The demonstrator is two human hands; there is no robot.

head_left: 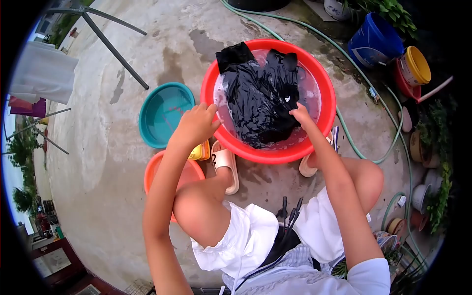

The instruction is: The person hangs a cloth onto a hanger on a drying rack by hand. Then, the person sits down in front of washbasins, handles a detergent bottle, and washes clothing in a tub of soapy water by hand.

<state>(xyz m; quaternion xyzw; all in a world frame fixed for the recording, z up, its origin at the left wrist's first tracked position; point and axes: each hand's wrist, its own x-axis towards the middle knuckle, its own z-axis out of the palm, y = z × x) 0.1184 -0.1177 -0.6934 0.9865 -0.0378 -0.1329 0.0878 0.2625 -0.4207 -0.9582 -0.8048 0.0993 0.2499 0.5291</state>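
Note:
A large red basin (209, 88) with soapy water stands on the concrete in front of me. Wet black cloth (260, 93) lies in it, part of it draped over the far left rim. My left hand (199, 124) is at the basin's left edge, fingers bent; whether it grips anything is hidden. On the right, my right hand (301, 116) reaches over the rim, its fingertips at the cloth's right edge beside a small white mark, and they look pressed together on the cloth.
A teal basin (164, 115) and an orange basin (189, 172) stand at the left, with a yellow packet (200, 151) near them. A green hose (344, 130) curves along the right. Blue bucket (374, 40), yellow bucket (417, 66) and plant pots line the right side.

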